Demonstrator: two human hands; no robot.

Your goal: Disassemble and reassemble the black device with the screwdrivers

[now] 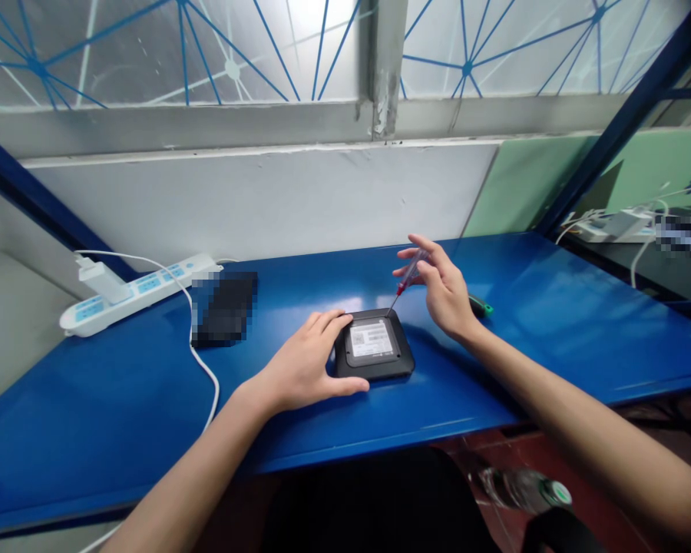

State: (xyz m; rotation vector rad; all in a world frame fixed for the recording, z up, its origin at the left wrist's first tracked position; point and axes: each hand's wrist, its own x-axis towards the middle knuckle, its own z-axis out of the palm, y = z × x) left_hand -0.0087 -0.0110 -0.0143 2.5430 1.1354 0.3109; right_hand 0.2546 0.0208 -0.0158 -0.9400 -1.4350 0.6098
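As one hand steadies a black box [375, 346] lying flat on a blue worktop [553, 307], the other brings a screwdriver [410, 272] down to its far edge. The left hand [308, 361] clasps the box's left side, its thumb along the near edge and its fingers over the far left corner. The right hand [446, 296] holds the slanted tool, thumb and fingers clamped on the clear handle, the tip pointing down at the box. A white label [371, 338] faces up on the box. Just beyond the right wrist lies a green-and-black handle [481, 306], partly hidden. To the left, a white power strip [150, 284] carries a plugged-in charger [104, 284], and a white cable [216, 390] trails past a dark, blurred-out object [227, 307]. A clear bottle [524, 489] shows below the worktop's near edge.
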